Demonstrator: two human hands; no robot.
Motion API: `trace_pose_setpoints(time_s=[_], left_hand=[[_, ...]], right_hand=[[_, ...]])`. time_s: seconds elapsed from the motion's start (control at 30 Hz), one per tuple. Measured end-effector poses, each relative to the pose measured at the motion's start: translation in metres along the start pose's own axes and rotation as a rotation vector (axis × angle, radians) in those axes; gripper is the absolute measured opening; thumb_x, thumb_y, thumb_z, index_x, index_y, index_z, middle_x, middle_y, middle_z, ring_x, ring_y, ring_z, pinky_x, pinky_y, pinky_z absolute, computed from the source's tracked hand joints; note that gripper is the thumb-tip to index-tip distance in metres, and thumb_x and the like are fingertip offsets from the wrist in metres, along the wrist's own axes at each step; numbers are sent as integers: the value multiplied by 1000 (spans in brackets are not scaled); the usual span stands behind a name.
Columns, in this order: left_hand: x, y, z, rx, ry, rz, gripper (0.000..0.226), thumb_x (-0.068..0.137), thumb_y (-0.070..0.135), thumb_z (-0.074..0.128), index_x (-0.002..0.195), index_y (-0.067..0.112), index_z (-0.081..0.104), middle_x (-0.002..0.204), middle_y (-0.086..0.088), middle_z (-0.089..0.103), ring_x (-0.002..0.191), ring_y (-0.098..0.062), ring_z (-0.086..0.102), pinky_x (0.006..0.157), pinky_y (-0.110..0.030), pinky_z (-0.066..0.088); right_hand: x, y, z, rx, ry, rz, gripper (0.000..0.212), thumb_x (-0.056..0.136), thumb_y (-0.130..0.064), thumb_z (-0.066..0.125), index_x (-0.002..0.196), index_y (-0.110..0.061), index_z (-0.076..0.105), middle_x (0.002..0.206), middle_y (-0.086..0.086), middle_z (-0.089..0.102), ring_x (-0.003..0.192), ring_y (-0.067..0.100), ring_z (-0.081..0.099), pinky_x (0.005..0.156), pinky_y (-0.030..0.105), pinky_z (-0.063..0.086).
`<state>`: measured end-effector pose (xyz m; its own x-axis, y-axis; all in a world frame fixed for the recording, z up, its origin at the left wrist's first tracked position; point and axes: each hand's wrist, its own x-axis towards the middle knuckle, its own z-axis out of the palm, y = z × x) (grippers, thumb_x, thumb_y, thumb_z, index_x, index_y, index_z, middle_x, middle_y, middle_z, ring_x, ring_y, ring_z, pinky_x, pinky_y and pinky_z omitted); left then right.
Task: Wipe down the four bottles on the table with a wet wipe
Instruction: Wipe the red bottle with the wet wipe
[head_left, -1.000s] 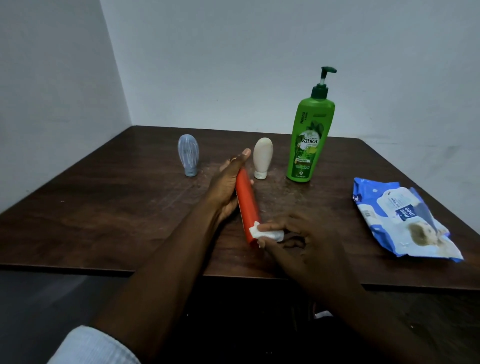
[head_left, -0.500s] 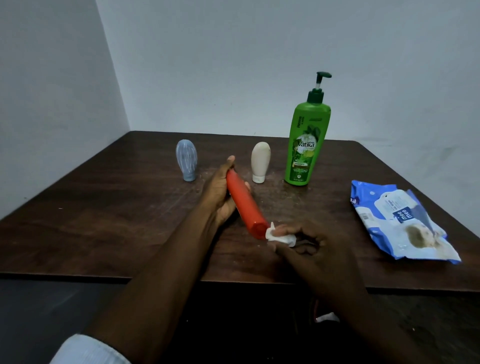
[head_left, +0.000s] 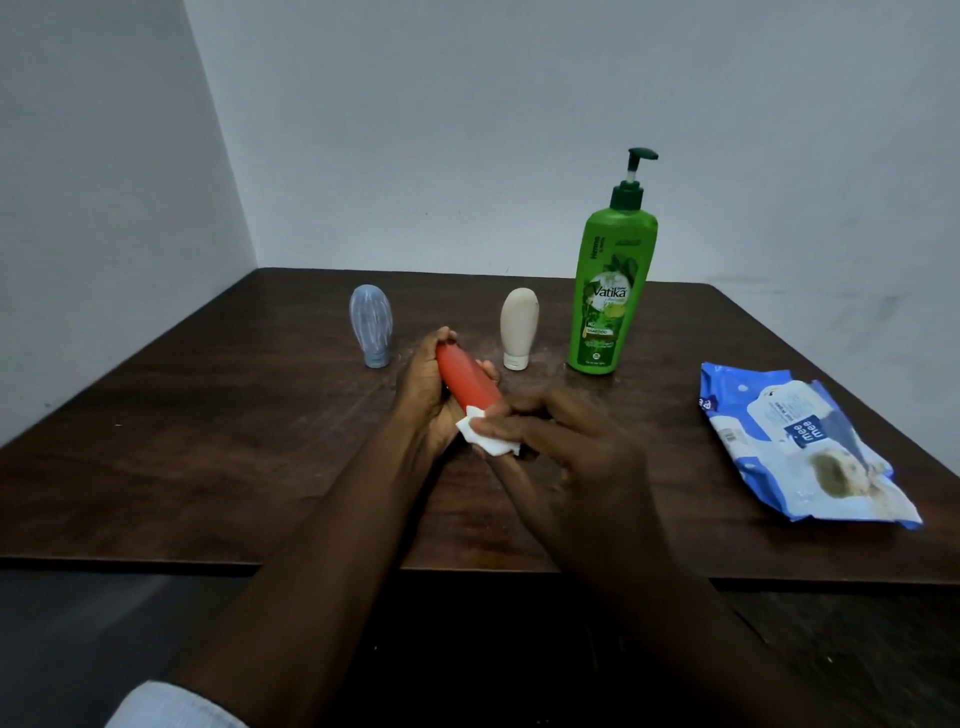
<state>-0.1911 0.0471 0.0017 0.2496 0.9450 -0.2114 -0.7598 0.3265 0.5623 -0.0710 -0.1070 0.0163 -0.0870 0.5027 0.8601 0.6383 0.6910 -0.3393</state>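
Left hand (head_left: 426, 395): closed round the red bottle (head_left: 465, 384), held tilted above the table's middle. Right hand (head_left: 566, 457): fingers pinched on a folded wet wipe (head_left: 485, 436), pressed to the bottle's near end. Advice: turn the bottle against the wipe so every side gets covered. Along the far edge, upright: blue-grey bottle (head_left: 371, 332), cream bottle (head_left: 518, 327), green pump bottle (head_left: 613, 291). Wipes pack (head_left: 795, 441): near the right edge. Table (head_left: 208, 441): dark wood, set in a corner of pale walls.

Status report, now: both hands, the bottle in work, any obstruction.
Left hand gripping red bottle. Right hand pressing wet wipe on its near end. Three other bottles standing behind, apart. Nothing in the way.
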Motion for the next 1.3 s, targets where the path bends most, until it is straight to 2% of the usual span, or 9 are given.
trace_pose_setpoints(time_s=[0.23, 0.47, 0.63, 0.7, 0.77, 0.9, 1.0, 1.13, 1.3], left_hand=[[2, 2, 0, -24, 22, 15, 12, 90, 24, 63, 87, 15, 56, 79, -11, 56, 60, -21, 55, 55, -33, 53], [2, 2, 0, -58, 14, 7, 11, 89, 23, 64, 86, 16, 56, 84, -10, 54, 59, -21, 55, 56, -31, 53], [1, 3, 0, -66, 24, 6, 12, 90, 22, 65, 90, 15, 55, 79, -14, 58, 61, -22, 57, 54, -33, 55], [-1, 4, 0, -84, 24, -2, 13, 89, 22, 66, 94, 15, 55, 81, -15, 60, 64, -22, 57, 54, -34, 55], [0, 4, -1, -86, 25, -4, 14, 89, 22, 66, 95, 15, 55, 92, -16, 57, 65, -23, 59, 55, -35, 55], [1, 4, -1, -85, 36, -14, 19, 89, 25, 66, 103, 16, 56, 106, -19, 56, 69, -24, 62, 57, -36, 56], [2, 4, -2, -78, 40, -5, 19, 90, 26, 66, 103, 16, 56, 102, -18, 58, 74, -24, 61, 58, -36, 56], [4, 4, -3, -82, 42, 3, 15, 91, 27, 64, 99, 16, 56, 99, -16, 58, 73, -25, 62, 59, -36, 57], [1, 4, -1, -68, 21, -1, 16, 94, 29, 58, 84, 18, 55, 75, -14, 61, 56, -25, 64, 63, -31, 56]], right_hand=[[-22, 20, -15, -48, -32, 25, 37, 72, 7, 85, 104, -12, 79, 105, 2, 67, 97, 6, 63, 87, 15, 48], [-16, 2, -14, 53, 4, 70, 29, 75, -1, 86, 101, -12, 79, 103, -3, 71, 98, 2, 66, 85, 17, 50], [6, -4, -22, 409, 277, 382, 27, 79, 2, 78, 103, -10, 73, 108, 9, 71, 100, 8, 71, 83, 14, 53], [3, 2, -27, 427, 251, 428, 31, 79, 10, 76, 104, -6, 72, 110, 12, 69, 100, 5, 71, 84, 11, 53], [-6, 4, -27, 407, 165, 445, 32, 78, 11, 76, 103, -10, 74, 109, 2, 70, 100, 6, 72, 83, 13, 54], [-22, 6, -22, 126, 67, 326, 35, 73, -2, 86, 97, -25, 76, 102, -23, 68, 99, -1, 67, 84, 10, 49], [-23, 8, -19, 43, 24, 253, 32, 73, -6, 87, 99, -22, 78, 103, -16, 70, 99, -4, 65, 83, 14, 50], [-17, 7, -14, -43, 36, 149, 31, 75, -3, 86, 101, -16, 78, 102, -14, 67, 99, -10, 60, 87, 7, 43], [-9, -2, 0, -20, 23, 32, 31, 75, 5, 83, 102, -9, 79, 105, -3, 72, 101, 2, 63, 92, 12, 46]])
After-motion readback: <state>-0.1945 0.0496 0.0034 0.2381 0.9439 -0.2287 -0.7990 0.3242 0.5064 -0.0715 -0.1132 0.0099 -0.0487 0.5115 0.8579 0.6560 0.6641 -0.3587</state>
